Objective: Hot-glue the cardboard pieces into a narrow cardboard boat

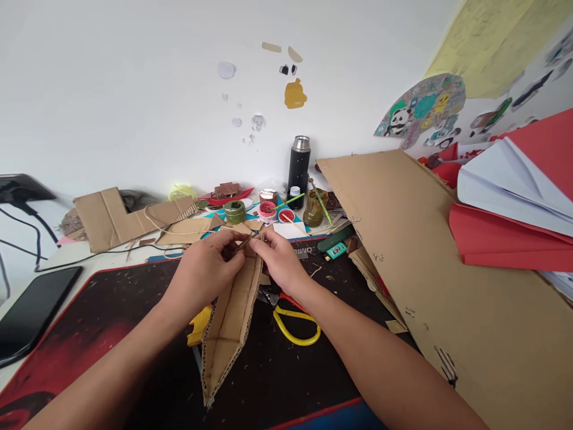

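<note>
A long boat-shaped piece of cardboard (230,325) with low folded sides points its tapered end toward me. At its far end, my left hand (208,263) is closed with thumb and fingers pinching the cardboard. My right hand (280,257) grips the same end from the other side, its fingertips close to the left ones. What exactly lies between the fingertips is partly hidden. Under my right wrist are scissors (298,325) with yellow and red handles. A yellow tool (199,325) shows partly behind the cardboard on the left.
A dark desk mat (134,334) with scraps covers the desk. Paint jars (235,211), a black thermos (299,164) and cut cardboard (107,221) stand along the wall. A large cardboard sheet (430,239) leans at right; a phone (38,307) lies left.
</note>
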Action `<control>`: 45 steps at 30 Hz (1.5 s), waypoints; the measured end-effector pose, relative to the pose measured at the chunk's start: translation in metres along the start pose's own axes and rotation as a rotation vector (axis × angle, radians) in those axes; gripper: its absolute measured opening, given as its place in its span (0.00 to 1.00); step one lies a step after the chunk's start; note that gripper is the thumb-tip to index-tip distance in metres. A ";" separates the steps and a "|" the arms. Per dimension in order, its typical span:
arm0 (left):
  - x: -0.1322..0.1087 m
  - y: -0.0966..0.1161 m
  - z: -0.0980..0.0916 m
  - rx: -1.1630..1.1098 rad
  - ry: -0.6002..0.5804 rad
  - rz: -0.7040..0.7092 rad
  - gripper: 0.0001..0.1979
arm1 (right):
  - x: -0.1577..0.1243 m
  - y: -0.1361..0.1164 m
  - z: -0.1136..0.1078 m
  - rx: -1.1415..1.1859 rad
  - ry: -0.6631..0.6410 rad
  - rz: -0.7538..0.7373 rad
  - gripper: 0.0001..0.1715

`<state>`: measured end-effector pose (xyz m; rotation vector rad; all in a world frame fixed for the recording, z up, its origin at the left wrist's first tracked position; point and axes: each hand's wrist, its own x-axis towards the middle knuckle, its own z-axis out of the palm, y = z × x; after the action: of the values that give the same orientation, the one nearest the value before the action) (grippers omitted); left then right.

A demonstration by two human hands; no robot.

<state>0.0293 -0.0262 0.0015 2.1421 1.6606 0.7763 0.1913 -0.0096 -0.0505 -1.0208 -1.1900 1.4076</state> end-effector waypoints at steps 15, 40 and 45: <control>0.000 0.003 -0.001 0.029 0.052 -0.029 0.21 | -0.002 -0.002 0.004 -0.131 0.032 -0.030 0.10; -0.003 0.010 0.006 0.018 0.064 -0.073 0.21 | 0.001 0.002 0.003 -0.085 0.019 -0.067 0.07; -0.004 0.009 0.005 0.012 0.067 -0.060 0.20 | 0.001 0.003 0.003 -0.088 0.021 -0.064 0.05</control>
<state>0.0385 -0.0322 0.0011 2.0857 1.7579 0.8309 0.1880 -0.0089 -0.0535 -1.0472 -1.2677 1.3011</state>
